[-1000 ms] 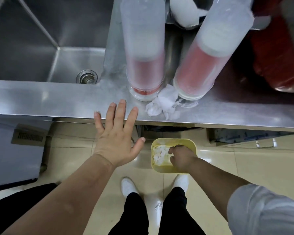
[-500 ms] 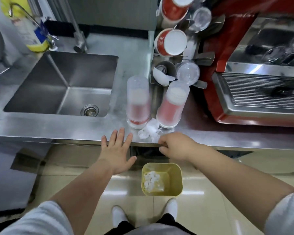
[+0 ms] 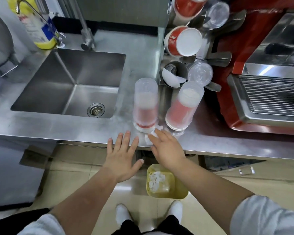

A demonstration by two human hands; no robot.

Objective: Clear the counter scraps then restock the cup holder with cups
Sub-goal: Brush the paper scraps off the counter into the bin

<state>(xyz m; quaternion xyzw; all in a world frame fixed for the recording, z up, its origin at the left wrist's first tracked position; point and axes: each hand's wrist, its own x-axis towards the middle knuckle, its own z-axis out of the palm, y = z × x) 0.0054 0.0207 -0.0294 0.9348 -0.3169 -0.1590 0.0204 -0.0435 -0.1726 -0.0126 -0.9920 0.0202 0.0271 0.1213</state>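
The right hand [image 3: 166,148] covers the crumpled scrap [image 3: 150,136] at the counter's [image 3: 75,129] near edge, between two sleeved cup stacks [image 3: 145,106]; whether it grips cannot be told. The left hand [image 3: 122,155] rests spread and empty. Risk: a hasty sweep may topple a stack or miss the bin [image 3: 178,185] below.

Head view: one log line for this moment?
phase: clearing scraps | right hand: on crumpled paper at counter edge | left hand: open, idle | bin: below

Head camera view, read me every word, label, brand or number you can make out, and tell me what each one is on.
None can be read with confidence.
Red paper cup in the cup holder: white script logo, too blurred to read.
Bottle behind the sink: red and blue label print, too blurred to read.
Red machine at right: faint lettering along its top edge, unreadable.
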